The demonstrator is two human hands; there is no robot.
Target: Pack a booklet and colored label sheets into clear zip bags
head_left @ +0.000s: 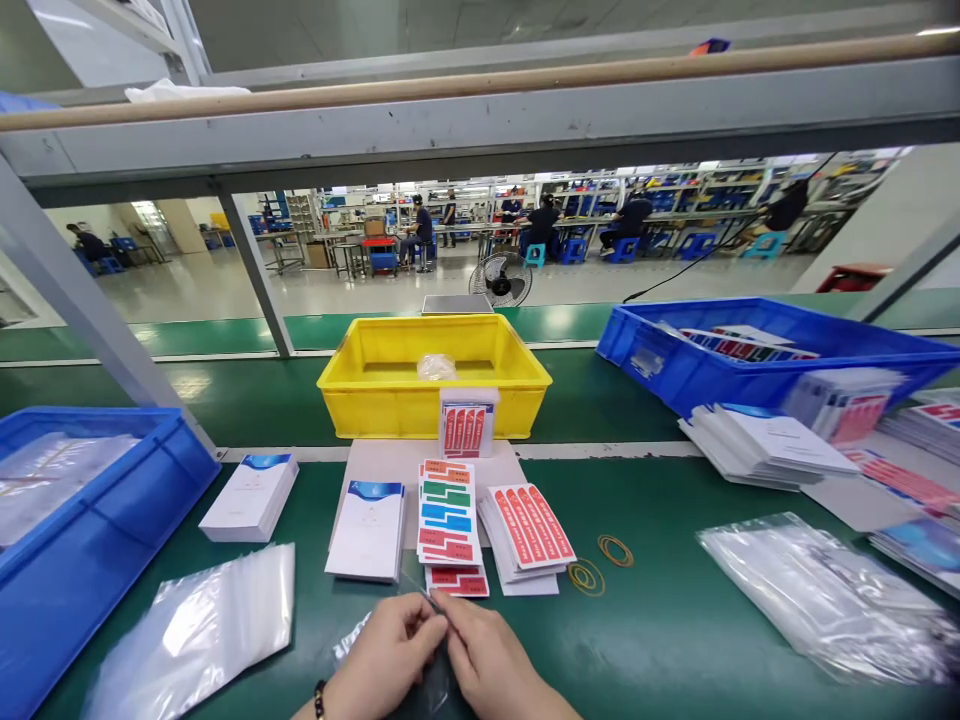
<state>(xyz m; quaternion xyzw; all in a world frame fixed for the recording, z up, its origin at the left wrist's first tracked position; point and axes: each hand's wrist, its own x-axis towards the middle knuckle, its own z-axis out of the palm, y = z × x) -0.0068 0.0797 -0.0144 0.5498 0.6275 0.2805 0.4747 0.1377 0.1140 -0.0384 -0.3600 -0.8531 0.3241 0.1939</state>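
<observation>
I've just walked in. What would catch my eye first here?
Probably the bright yellow bin in the middle, standing out against green, with blue bins at the left and right. Nearer, colourful labels lie between a white stack and red labels. At the bottom centre, the left hand and right hand meet.

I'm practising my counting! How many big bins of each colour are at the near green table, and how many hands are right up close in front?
Yellow: 1 (the yellow bin)
Blue: 2 (the left-side bin and the right-side bin)
Hands: 2 (the left hand and the right hand)
Total: 5
</observation>
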